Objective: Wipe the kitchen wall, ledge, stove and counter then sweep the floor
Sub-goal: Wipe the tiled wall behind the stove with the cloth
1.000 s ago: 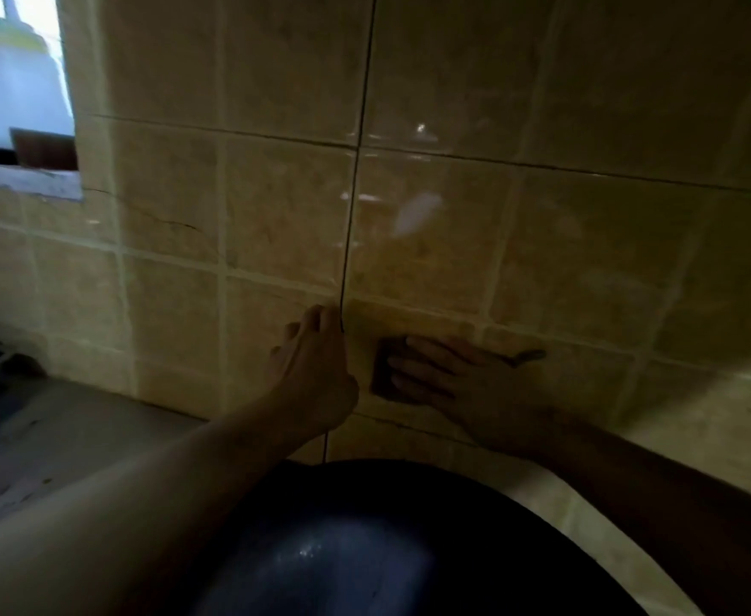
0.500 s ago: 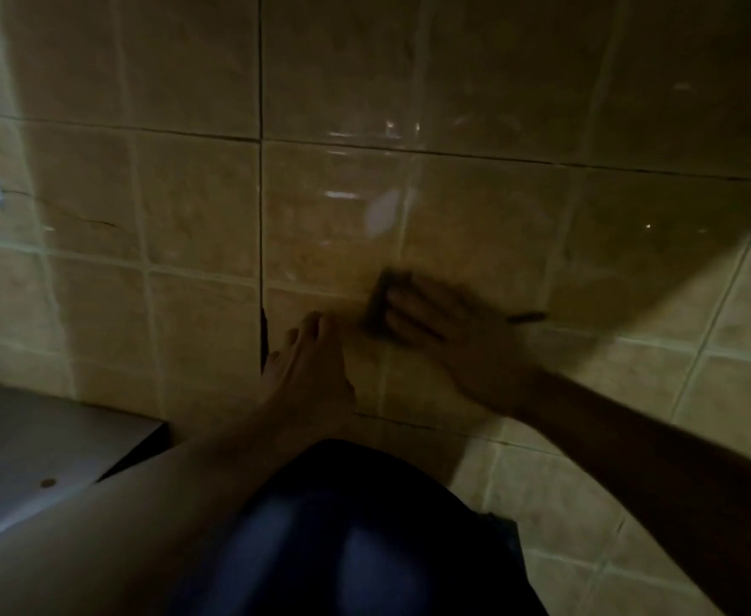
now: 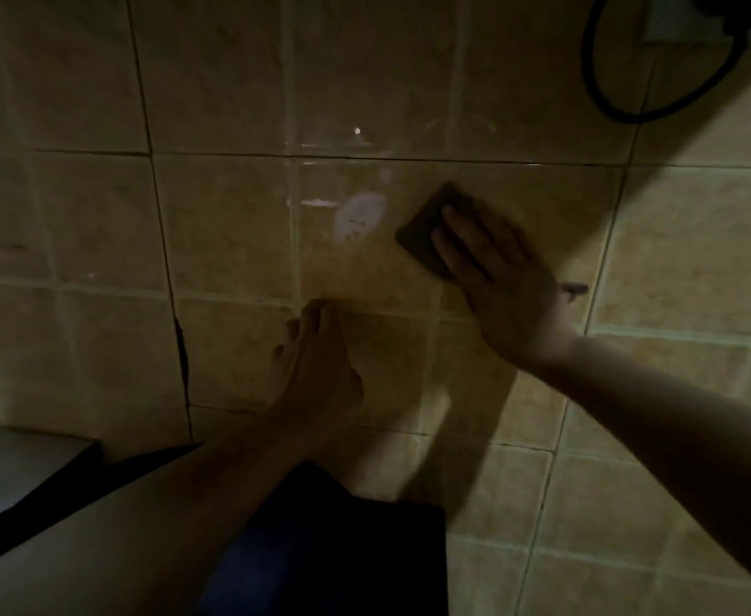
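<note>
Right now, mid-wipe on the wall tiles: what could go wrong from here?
1. The right hand presses the dark scrub pad flat on the tiled wall; further strokes up and right could reach the black cable and snag it.
2. The left hand braces on glossy, possibly wet tile; it may slip.
3. A cracked grout seam lies left of that hand; scrubbing there could catch the pad or loosen the tile.

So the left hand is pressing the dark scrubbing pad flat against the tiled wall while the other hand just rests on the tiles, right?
Not quite: the head view shows the right hand pressing the dark scrubbing pad flat against the tiled wall. The left hand is the one resting on the tiles.
</note>
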`<state>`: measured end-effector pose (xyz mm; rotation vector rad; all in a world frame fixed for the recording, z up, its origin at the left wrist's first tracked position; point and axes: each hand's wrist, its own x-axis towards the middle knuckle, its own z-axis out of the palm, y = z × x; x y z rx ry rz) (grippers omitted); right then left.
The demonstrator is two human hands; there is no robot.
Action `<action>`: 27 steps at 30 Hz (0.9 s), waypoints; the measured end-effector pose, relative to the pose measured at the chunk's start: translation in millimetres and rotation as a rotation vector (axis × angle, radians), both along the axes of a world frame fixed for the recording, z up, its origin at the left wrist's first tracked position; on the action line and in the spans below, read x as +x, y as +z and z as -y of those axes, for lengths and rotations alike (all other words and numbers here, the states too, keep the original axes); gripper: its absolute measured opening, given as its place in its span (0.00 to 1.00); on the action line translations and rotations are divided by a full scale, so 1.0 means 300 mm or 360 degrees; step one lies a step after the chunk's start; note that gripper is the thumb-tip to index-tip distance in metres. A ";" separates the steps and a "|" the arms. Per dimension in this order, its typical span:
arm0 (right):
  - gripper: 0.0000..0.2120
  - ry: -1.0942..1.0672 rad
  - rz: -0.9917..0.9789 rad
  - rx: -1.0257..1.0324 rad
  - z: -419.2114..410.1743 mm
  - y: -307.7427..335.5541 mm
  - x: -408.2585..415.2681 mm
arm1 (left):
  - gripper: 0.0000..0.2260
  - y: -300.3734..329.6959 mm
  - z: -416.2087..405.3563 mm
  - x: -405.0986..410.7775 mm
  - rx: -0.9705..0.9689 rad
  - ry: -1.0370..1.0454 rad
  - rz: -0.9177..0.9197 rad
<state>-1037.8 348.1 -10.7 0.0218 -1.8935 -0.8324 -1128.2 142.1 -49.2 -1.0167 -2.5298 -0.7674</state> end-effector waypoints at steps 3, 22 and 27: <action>0.24 0.0071 0.0597 0.0159 -0.048 -0.231 0.095 | 0.32 -0.052 -0.013 0.051 -0.0022 -0.0009 -0.0095; 0.29 -0.0168 0.1061 0.0207 -0.099 -0.482 0.206 | 0.24 -0.139 -0.101 0.187 -0.0624 0.0055 -0.0115; 0.27 -0.0079 0.1126 0.0283 -0.078 -0.438 0.187 | 0.24 -0.129 -0.052 0.191 -0.0737 0.0092 -0.0033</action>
